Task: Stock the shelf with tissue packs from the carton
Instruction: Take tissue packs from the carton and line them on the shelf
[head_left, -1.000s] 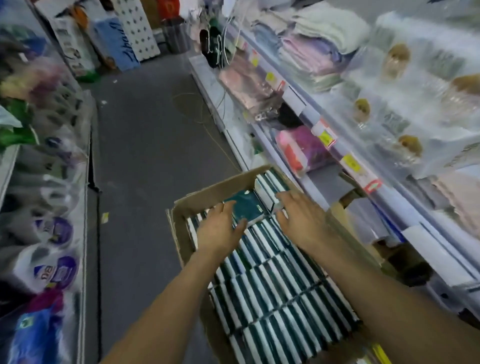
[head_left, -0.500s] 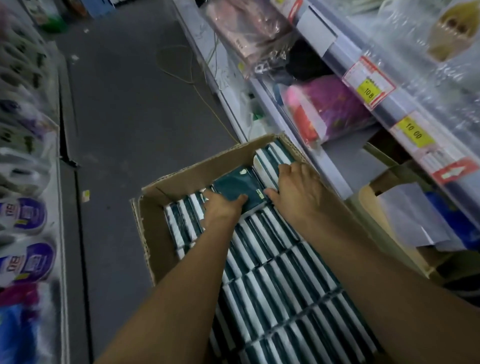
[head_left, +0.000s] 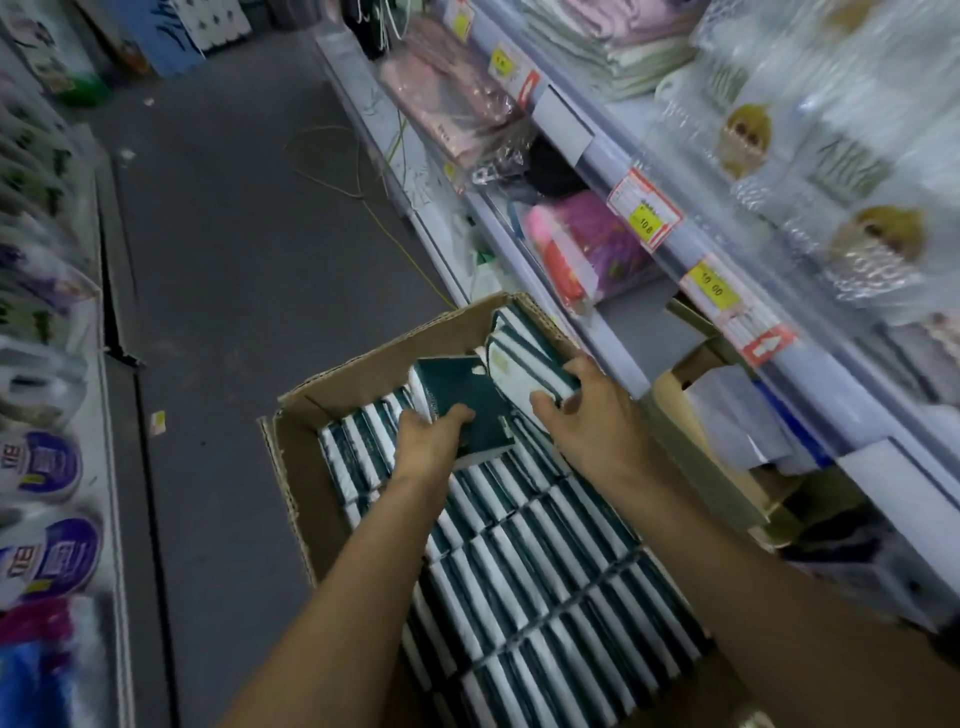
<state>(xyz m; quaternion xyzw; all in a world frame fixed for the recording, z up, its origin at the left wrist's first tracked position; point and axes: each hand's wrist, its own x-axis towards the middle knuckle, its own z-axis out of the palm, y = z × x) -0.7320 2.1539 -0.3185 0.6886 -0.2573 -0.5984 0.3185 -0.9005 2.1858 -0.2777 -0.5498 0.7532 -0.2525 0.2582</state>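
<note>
An open brown carton (head_left: 306, 431) stands on the aisle floor, packed with rows of dark green and white tissue packs (head_left: 540, 571). My left hand (head_left: 428, 439) grips a green pack (head_left: 467, 410) that lies flat on top near the carton's far end. My right hand (head_left: 587, 415) is curled round a bundle of several packs (head_left: 524, 358), tilted up out of the far right corner. The shelf (head_left: 639, 332) runs along the right side of the carton.
The right shelves hold pink wrapped goods (head_left: 582, 254), folded cloths and price tags (head_left: 644, 210). A brown box with papers (head_left: 717, 415) sits on the lower shelf by my right hand. Packaged goods (head_left: 47, 467) line the left shelf. A yellow cord (head_left: 395, 239) lies on the grey floor.
My right hand has lifted a bundle of packs up out of the carton's far right corner. My left hand has closed on the flat green pack and raised its edge.
</note>
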